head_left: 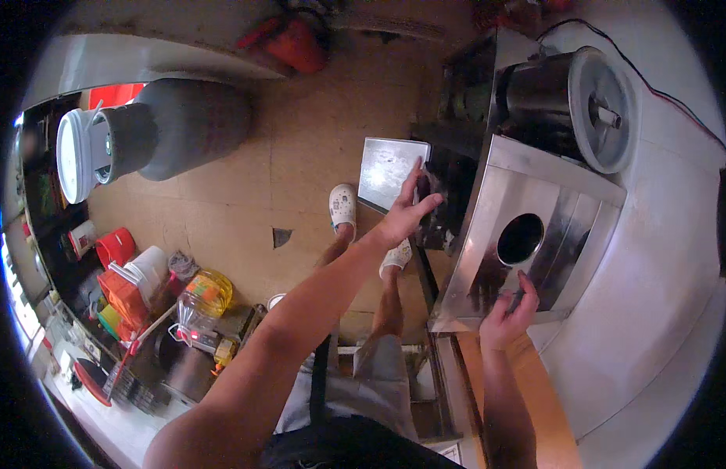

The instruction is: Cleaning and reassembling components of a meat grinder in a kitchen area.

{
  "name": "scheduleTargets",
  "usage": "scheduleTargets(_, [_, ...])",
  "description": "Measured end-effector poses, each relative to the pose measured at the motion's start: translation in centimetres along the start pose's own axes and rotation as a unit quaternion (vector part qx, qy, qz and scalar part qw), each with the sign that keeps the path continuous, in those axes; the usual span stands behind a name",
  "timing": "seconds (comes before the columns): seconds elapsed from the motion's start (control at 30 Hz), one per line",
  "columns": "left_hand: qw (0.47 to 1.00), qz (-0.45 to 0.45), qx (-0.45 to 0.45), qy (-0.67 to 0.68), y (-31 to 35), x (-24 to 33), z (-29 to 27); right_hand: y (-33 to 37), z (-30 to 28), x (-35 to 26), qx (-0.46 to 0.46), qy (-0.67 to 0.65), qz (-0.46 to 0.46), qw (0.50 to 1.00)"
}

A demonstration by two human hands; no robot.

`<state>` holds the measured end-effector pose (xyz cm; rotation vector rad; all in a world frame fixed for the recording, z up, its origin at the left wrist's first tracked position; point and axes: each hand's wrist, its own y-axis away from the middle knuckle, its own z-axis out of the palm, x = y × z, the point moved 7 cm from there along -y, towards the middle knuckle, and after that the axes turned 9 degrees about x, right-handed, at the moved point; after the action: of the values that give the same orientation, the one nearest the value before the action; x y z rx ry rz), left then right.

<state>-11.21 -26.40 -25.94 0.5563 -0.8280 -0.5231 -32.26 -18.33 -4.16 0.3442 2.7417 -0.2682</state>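
My left hand [406,215] reaches over a flat pale metal panel [390,176] low beside the steel counter. Its index finger and thumb are stretched apart, and no held thing shows between them. Just beyond the fingers is a dark recess [449,195] in the counter's side, too dim to make out inside. On the right, my right hand [510,313] is at the stainless steel top [476,266], fingers loosely spread and holding nothing visible. A round dark hole [521,240] lies just past its fingertips.
A large lidded steel pot [605,109] stands at the counter's far end. Across the floor are a grey gas cylinder [195,129], a white bucket [75,156], orange baskets [124,301] and a jug of yellow oil [206,295]. My feet in white clogs [343,205] are beside the panel.
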Motion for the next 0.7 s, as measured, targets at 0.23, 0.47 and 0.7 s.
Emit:
scheduleTargets(0.23, [0.968,-0.162,-0.064,-0.181,-0.1,1.2,-0.8,0.2,-0.3,0.8,-0.006,0.008,0.018,1.000])
scheduleTargets(0.47, [0.815,0.277,-0.166,-0.481,1.5,5.3,0.9,-0.2,-0.2,-0.1,-0.023,-0.003,-0.018,1.000])
scheduleTargets(0.7, [0.883,0.151,-0.136,-0.424,1.2,4.4,0.7,-0.3,0.2,-0.5,-0.038,0.021,-0.024,0.999])
